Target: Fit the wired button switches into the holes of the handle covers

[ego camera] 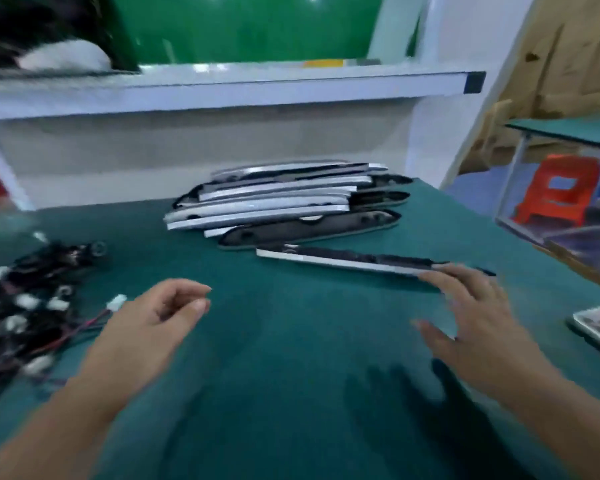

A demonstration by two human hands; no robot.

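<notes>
handle cover (pixel 354 259) lies alone, centre-right, just on the near side of the cover stack (pixel 278 202) | right hand (pixel 475 320) spread, grasping nothing, at its right end | left hand (pixel 153 320) slack, empty, near switches (pixel 28 303) at left | I'd steady the cover hole-side up before fetching one switch

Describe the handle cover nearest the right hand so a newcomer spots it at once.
On the green mat, find the stack of handle covers at the back. Just in front lies a single handle cover, its right end by the right hand. Unlike its neighbours, it lies alone, unstacked.
</notes>
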